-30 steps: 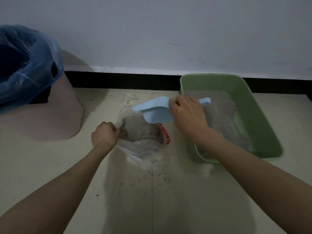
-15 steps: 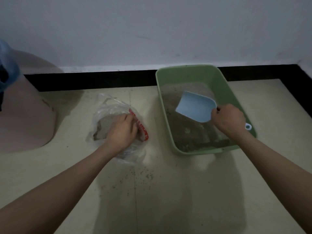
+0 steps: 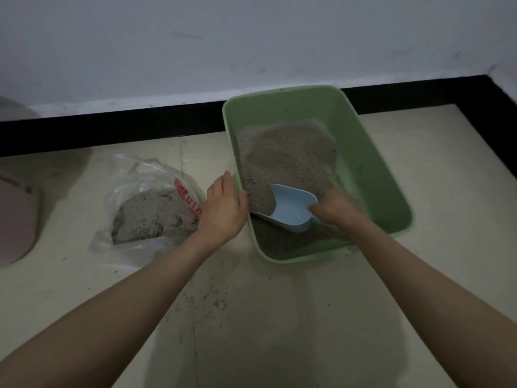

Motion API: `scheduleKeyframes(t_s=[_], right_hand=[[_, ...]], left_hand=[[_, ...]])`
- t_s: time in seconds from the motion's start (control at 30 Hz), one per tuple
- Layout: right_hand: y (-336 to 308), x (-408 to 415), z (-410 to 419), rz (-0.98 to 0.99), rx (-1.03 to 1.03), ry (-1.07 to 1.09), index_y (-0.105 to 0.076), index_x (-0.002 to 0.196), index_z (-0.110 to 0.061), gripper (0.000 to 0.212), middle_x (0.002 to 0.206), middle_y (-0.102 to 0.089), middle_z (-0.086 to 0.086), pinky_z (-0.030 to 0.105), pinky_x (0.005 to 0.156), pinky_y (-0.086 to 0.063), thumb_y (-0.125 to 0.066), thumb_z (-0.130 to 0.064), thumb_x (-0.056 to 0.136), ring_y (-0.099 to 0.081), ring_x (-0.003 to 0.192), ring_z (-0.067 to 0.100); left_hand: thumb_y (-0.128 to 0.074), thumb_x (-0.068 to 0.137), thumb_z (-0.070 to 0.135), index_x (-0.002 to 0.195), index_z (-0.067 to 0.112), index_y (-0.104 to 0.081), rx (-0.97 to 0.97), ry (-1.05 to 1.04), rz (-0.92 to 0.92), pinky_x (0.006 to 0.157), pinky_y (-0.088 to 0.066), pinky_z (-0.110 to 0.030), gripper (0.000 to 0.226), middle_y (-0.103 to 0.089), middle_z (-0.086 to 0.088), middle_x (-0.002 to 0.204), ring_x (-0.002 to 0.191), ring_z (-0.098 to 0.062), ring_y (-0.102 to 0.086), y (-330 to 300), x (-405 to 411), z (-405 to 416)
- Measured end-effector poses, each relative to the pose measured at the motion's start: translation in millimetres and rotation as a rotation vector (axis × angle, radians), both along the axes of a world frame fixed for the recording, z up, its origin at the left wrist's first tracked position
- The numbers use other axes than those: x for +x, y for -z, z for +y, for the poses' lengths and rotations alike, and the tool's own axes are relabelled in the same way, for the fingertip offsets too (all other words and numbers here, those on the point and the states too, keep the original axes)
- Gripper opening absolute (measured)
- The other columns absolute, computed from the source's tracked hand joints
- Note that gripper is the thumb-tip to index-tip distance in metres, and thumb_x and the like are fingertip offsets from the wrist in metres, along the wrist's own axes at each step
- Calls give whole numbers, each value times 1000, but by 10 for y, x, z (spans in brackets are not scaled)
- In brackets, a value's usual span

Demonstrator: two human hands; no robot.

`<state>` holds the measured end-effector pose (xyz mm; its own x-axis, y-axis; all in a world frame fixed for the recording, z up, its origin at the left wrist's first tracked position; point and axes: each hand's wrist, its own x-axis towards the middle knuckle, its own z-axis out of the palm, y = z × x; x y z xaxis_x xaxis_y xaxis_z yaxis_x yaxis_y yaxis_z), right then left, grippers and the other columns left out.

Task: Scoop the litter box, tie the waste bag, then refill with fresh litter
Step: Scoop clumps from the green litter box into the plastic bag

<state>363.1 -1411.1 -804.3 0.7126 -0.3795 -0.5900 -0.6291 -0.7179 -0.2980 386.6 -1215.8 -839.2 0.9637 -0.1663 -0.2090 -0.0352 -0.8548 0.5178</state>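
Starting at far left: a pinkish curved object sits on the floor, cut off by the frame edge; what it is I cannot tell. Beside it lies a clear plastic bag with red print, mouth open, holding a grey clump of litter. Left hand rests between bag and litter box, fingers extended and relaxed, thumb touching the box's left rim; it holds nothing. Green litter box stands on the floor close to the black skirting board, grey litter heaped toward its far and left side, bare bottom showing at the near end. Right hand is inside the box, fingers curled round the handle of the blue scoop; scoop mouth is pushed into the litter pile. Scattered grains on the floor in front of bag and box.
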Motion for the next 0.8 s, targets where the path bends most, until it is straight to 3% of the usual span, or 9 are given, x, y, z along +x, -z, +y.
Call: scheduleKeyframes(t_s=[0.1, 0.2, 0.27, 0.37, 0.5, 0.57, 0.63, 0.73, 0.8], right_hand=[[44, 87, 8, 0, 125, 119, -53, 91, 4, 15, 79, -53, 15, 29, 41, -41, -50, -11, 91, -53, 62, 24], [81, 198, 64, -10, 230, 210, -51, 104, 2, 16, 80, -49, 15, 25, 38, -41, -49, -10, 94, -47, 56, 21], [121, 298, 138, -37, 304, 273, -47, 123, 8, 33, 100, -54, 21, 28, 45, -42, -48, -10, 95, -48, 56, 20], [160, 411, 243, -63, 415, 387, -41, 131, 10, 39, 120, -54, 23, 29, 47, -42, -46, -7, 96, -49, 58, 21], [153, 402, 280, -67, 553, 493, -41, 131, 8, 38, 100, -55, 19, 28, 52, -42, -46, -3, 94, -49, 62, 20], [113, 382, 201, -99, 462, 458, -44, 128, 10, 38, 100, -56, 20, 27, 49, -41, -48, -5, 93, -49, 59, 19], [22, 351, 81, -136, 236, 352, -51, 121, 9, 35, 89, -57, 17, 28, 49, -40, -49, -12, 93, -52, 58, 20], [-178, 271, -90, -194, -170, 126, -58, 110, 3, 33, 96, -62, 17, 30, 68, -40, -50, -23, 92, -61, 86, 31], [-310, 226, -134, -228, -348, 14, -58, 105, -1, 28, 105, -63, 17, 31, 70, -37, -49, -23, 93, -61, 94, 32]], left_hand=[[-29, 98, 23, 144, 1, -14, -34, -38, 5, 109, -26, -43, 53, -23, -18, 147, 133, -32, -25, 61, 27, -145], [-29, 98, 18, 146, 1, -4, -42, -72, 12, 111, -21, -40, 57, -17, -16, 151, 136, -30, -19, 114, 14, -220], [-29, 98, 17, 147, 1, -3, -28, -82, 5, 112, -19, -39, 57, -16, -15, 152, 137, -29, -17, 135, 9, -222], [-29, 98, 17, 147, 1, -4, -6, -89, -4, 112, -19, -38, 57, -18, -16, 151, 138, -28, -18, 139, 10, -223], [-30, 98, 17, 146, 1, -4, 19, -80, -2, 110, -22, -39, 57, -20, -16, 150, 136, -29, -20, 134, 6, -215], [-30, 98, 17, 146, 1, -5, 16, -74, -3, 110, -23, -40, 57, -21, -17, 149, 136, -29, -21, 140, 12, -209], [-30, 97, 17, 146, 1, -6, 7, -68, -1, 109, -26, -42, 57, -24, -18, 147, 134, -30, -23, 137, 11, -211], [-30, 97, 16, 146, 1, -4, 3, -65, 15, 108, -27, -43, 57, -24, -18, 146, 133, -31, -24, 124, 9, -210], [-29, 97, 17, 146, 0, -3, 14, -57, 25, 109, -26, -43, 58, -24, -19, 146, 134, -31, -23, 113, 10, -210]])
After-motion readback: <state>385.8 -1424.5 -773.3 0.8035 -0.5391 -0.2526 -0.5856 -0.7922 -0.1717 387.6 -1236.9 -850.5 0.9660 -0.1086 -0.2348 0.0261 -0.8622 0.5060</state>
